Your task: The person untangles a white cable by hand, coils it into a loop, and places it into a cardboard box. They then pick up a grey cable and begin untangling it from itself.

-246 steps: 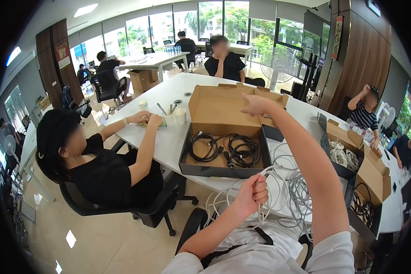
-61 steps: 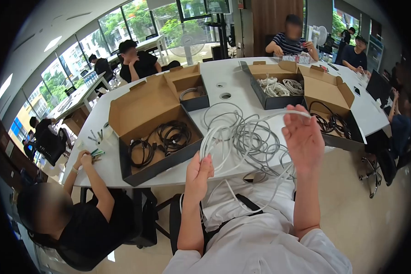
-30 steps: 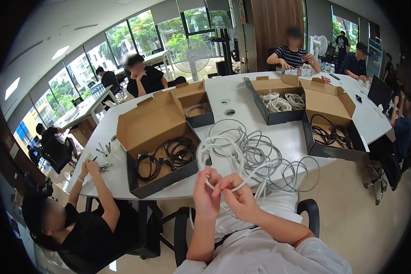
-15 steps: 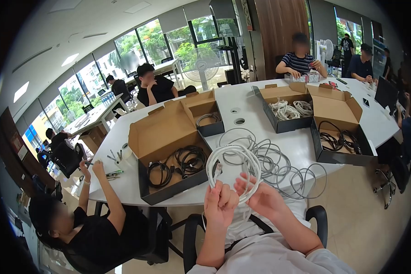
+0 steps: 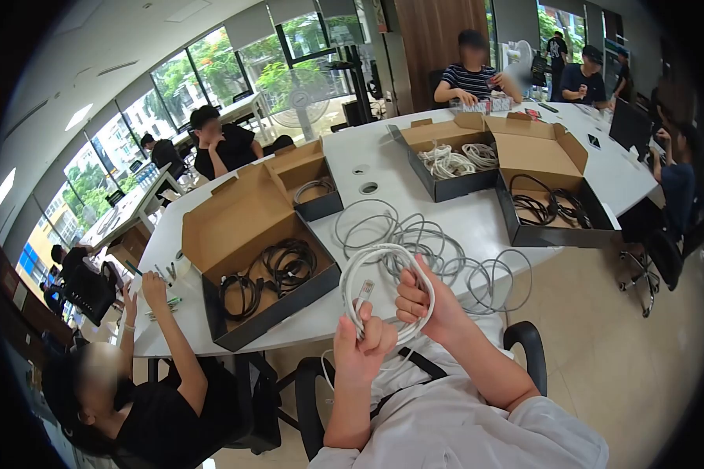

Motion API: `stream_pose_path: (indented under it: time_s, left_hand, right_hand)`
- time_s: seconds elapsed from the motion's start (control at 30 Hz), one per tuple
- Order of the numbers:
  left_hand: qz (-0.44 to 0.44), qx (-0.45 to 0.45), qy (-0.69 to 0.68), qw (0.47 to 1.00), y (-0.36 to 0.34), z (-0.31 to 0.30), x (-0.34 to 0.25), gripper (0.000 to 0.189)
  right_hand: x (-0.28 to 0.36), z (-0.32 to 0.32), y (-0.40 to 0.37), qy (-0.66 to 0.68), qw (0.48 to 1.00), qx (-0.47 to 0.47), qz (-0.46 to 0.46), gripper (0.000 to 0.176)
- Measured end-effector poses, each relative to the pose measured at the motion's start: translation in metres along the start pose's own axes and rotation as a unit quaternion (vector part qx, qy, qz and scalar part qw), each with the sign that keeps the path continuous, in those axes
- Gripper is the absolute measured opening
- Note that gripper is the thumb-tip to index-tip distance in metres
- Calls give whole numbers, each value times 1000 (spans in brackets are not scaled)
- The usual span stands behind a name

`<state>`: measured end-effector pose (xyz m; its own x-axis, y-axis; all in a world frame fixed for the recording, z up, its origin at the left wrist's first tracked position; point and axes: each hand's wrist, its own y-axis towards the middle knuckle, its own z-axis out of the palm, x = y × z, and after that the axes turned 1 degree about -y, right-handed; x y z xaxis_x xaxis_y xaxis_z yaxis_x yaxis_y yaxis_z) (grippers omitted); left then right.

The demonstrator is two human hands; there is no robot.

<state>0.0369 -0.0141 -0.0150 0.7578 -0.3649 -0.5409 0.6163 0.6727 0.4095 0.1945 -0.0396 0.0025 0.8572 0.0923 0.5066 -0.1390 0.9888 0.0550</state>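
Note:
A coiled white cable (image 5: 377,252) is held up over the table's near edge. My left hand (image 5: 361,344) is closed on the lower left of the coil, with a clear connector (image 5: 365,291) sticking up above its fingers. On the coil's right side, my right hand (image 5: 428,301) has its fingers wrapped round the strands. One loose length hangs below the left hand. Just behind the coil, loose grey cable (image 5: 446,250) lies in wide loops on the white table (image 5: 352,164).
An open box (image 5: 270,313) with black cables stands at left, a smaller box (image 5: 321,205) behind it. Further right are a box of white cables (image 5: 463,186) and another of black cables (image 5: 559,234). A co-worker (image 5: 164,399) sits at the left, arms raised; others sit beyond.
My right hand's fingers have closed round the coil's right side; before, they were spread. The view has shifted, so the boxes and table appear further left.

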Motion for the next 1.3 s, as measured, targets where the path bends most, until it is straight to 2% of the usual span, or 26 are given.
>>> stream_pose_path:
  time_s: [0.1, 0.17, 0.2, 0.3, 0.33, 0.4, 0.43, 0.5, 0.63, 0.67, 0.73, 0.8, 0.83, 0.87, 0.93, 0.97, 1.03, 1.07, 1.13, 1.23, 1.3]
  left_hand:
    - [21, -2, 3, 1000, -2, -4, -3, 33]
    - [62, -50, -76, 994, 2, -5, -12, 30]
    - [82, -76, -115, 987, 3, -6, -19, 29]
    - [155, -24, -160, 975, 2, -16, -48, 25]
    - [159, -11, -188, 969, 1, -17, -56, 25]
    - [171, 16, -241, 955, -3, -14, -68, 26]
    - [152, 15, -241, 958, -3, -12, -70, 26]
    - [113, 12, -242, 964, -6, -10, -73, 27]
    - [-74, -30, -234, 969, -8, -13, -58, 29]
    - [-112, -34, -230, 966, -8, -17, -53, 29]
    - [-169, -37, -144, 974, -8, -22, -41, 30]
    - [-214, -38, -52, 975, -5, -25, -28, 29]
    - [-194, -41, 0, 980, -5, -22, -22, 29]
    - [-172, -43, 52, 983, -2, -17, -16, 29]
    - [-129, -66, 122, 982, 1, -12, -8, 22]
    - [-99, -71, 203, 972, 1, -13, -5, 21]
    - [-34, -84, 361, 928, 4, -14, 0, 24]
    - [-9, -116, 367, 923, 5, -9, 3, 29]
    - [39, -179, 379, 907, 16, 14, 3, 40]
    - [28, -154, 452, 878, 24, 7, 0, 50]
    - [63, -107, 520, 845, 30, -9, 4, 41]
  right_hand:
    - [4, 5, 1, -17, 1000, -5, 19, 40]
    - [5, 7, -2, -26, 999, -20, 38, 41]
    - [4, -14, 2, -4, 999, 33, 43, 45]
    - [15, -30, -4, -43, 997, 8, 65, 55]
    - [17, -34, -9, -60, 995, 0, 75, 53]
    - [13, -38, -14, -152, 987, -47, 36, 51]
    - [10, -39, -15, -198, 978, -68, 17, 50]
    - [7, -38, -14, -156, 986, -61, 8, 49]
    - [15, -16, -6, -153, 985, -42, -68, 47]
    - [20, -7, -10, -146, 987, -20, -60, 49]
    - [27, 12, -21, -133, 990, 24, -44, 54]
    - [34, 16, -28, -282, 956, 63, -47, 50]
    - [37, 21, -32, -354, 930, 82, -47, 49]
    - [34, 30, -39, -392, 919, 34, -38, 37]
    - [34, 32, -42, -450, 893, -6, -19, 32]
    - [34, 32, -43, -478, 878, -25, -9, 30]
    - [33, 30, -44, -424, 905, -37, 6, 26]
    - [31, 30, -44, -396, 917, -43, 14, 25]
    - [29, 32, -45, -428, 903, -37, 6, 24]
    - [26, 36, -44, -497, 867, -13, -37, 24]
    - [24, 36, -43, -539, 839, 0, -77, 24]
